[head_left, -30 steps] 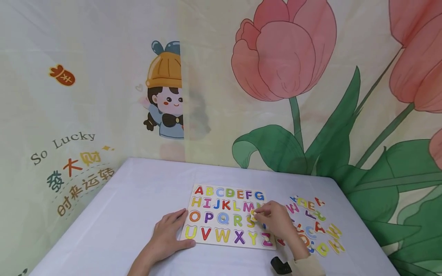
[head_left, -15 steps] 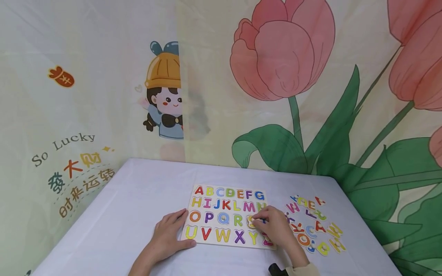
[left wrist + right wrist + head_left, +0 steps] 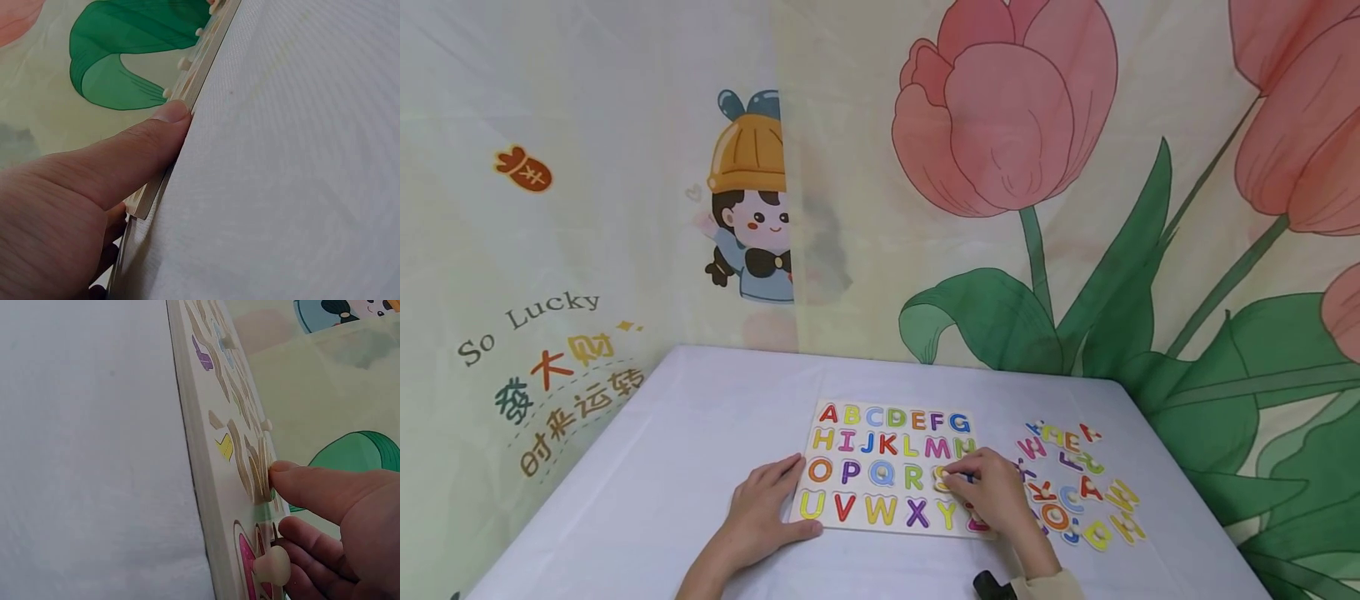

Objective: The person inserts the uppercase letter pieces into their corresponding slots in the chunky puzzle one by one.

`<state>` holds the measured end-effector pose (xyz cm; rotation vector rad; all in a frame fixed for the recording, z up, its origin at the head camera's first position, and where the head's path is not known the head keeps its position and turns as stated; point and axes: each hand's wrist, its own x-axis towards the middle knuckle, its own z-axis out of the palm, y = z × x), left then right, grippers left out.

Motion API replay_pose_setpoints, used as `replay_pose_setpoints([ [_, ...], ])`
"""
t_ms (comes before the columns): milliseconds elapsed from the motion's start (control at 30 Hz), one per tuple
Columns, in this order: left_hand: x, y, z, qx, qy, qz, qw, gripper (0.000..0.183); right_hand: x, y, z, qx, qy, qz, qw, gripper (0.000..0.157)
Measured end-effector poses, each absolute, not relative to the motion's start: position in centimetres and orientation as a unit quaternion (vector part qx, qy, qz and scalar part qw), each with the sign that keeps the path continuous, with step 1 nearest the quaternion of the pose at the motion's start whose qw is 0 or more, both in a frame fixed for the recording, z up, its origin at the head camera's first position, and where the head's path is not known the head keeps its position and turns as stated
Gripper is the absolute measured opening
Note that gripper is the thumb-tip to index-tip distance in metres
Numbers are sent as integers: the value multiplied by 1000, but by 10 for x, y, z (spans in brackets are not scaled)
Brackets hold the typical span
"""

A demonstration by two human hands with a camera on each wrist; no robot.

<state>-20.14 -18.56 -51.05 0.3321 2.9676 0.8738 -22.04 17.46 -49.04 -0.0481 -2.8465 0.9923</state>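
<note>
The wooden alphabet puzzle board (image 3: 895, 531) lies on the table with rows of coloured letters. My left hand (image 3: 760, 508) rests against its left end, fingers along the side and thumb (image 3: 172, 112) on the front edge. Over the right part of the board, my right hand (image 3: 996, 492) pinches the yellow-orange letter S puzzle piece (image 3: 938, 477) at the S place. From the right wrist, the piece (image 3: 267, 481) is close on the board under my thumb. A pink letter Z piece (image 3: 247, 569) with a round knob sits in front of my curled fingers.
To the right of the board lies a loose pile of knobbed letter pieces, among them an orange O (image 3: 1055, 517) and a light blue C (image 3: 1071, 498). A white cloth covers the table (image 3: 625, 500). Printed curtains hang behind it.
My right hand has come down and slightly left with the letter S piece, which was raised and is now close on the board. My left hand stays in place.
</note>
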Motion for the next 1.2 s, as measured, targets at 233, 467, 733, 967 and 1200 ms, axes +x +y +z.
replay_pose_setpoints([
  [233, -202, -185, -513, 104, 955, 278, 14, 111, -221, 172, -493, -15, -942, 327, 72, 11],
  [467, -203, -185, -512, 107, 954, 279, 11, 110, -222, 171, -492, -24, -942, 326, 73, 12],
  [733, -203, -185, -513, 105, 955, 275, 12, 111, -222, 169, -494, -34, -943, 326, 65, 14],
  [967, -202, -185, -513, 105, 955, 276, 11, 111, -222, 167, -495, -40, -943, 324, 66, 14],
  [1200, -201, -185, -512, 106, 955, 277, 9, 111, -222, 166, -493, -34, -946, 313, 73, 14],
])
